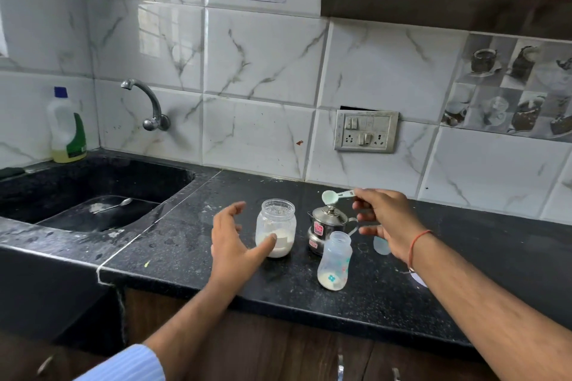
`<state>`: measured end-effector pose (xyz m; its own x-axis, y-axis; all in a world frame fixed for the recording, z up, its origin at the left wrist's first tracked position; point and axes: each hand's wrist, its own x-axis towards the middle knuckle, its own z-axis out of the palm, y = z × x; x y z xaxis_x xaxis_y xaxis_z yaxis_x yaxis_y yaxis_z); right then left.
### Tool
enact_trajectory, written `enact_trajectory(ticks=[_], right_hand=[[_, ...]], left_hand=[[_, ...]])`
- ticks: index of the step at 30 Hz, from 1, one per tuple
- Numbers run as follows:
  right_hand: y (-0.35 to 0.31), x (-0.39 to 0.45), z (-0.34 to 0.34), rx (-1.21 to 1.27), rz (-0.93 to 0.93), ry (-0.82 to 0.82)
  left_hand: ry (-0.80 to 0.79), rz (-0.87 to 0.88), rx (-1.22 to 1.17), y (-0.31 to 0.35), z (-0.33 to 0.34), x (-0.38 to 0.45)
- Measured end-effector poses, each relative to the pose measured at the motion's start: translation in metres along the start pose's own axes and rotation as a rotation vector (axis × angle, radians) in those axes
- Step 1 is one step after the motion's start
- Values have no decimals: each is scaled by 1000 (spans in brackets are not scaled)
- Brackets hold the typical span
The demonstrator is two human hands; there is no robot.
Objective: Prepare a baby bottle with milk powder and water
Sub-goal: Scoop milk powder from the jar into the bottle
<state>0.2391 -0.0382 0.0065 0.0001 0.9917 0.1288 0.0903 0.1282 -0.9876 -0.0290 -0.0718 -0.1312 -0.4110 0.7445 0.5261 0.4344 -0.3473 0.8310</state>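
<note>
On the black desk (192, 244), baby bottle (335, 260) upright and uncapped, near the front edge — powder in, no water visible.

Judged status: white powder lies in the bottle base; water and capping remain. Powder jar (276, 227) stands open just left of the bottle, steel pot (328, 227) behind it. Right hand (382, 219) pinches the scoop (335, 196) handle between its fingers, scoop above the pot. Left hand (233, 241) has fingers spread, thumb at the jar wall — contact looks likely. Sink (93, 192) lies at far left.

Glossy speckled black stone counter (192, 260), shiny steel pot (325, 226), clear plastic jar (276, 219) and bottle (335, 260), glazed marble-look tiles (263, 56).
</note>
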Motion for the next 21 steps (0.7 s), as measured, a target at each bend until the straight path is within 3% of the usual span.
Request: enact_trajectory(ticks=[3,7,10,14,21], right_hand=[[-6,14,27,-169,-112,14],[-5,33,58,-586,-371,-4],[3,47,78,-750,-491,-101],[15,54,95,-956,-499,-237],[18,57,115,-1019,-455,-339]], left_hand=[[-264,-169,63,-14,-9,22],[-487,-221,254,-14,-4,37],[-440,-165,367,-11,5,34],[-356,-119,363,-9,9,28],[-301,-86,244,-10,2,27]])
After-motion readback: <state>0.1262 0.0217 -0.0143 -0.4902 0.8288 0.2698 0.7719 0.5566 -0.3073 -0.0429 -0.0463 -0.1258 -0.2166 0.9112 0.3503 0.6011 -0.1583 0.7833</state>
